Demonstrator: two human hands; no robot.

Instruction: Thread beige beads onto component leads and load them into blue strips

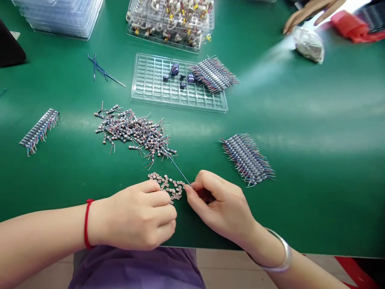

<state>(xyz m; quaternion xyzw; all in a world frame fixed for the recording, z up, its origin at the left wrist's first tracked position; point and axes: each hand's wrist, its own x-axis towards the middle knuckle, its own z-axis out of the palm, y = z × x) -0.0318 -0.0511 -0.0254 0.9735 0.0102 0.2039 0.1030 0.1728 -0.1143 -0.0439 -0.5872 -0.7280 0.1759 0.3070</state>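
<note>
My right hand (221, 204), with a silver bangle at its wrist, pinches the near end of a thin blue stick (179, 170) between thumb and forefinger. The stick slants up and left to a loose pile of small wired parts (135, 128), dark and white with thin coloured leads. My left hand (135, 214), a red cord on its wrist, is closed near the table's front edge; its fingertips are turned away, so whatever they grip is hidden. Just beyond it lie several small round pinkish discs (165, 182), partly covered by the left hand.
Bundled rows of wired parts lie at left (40, 130), at right (248, 159) and on a clear tray (147, 94). Behind stand a filled plastic box (171, 24) and stacked trays (66, 18). Another person's hand (313, 14) is near a clear bag (309, 44).
</note>
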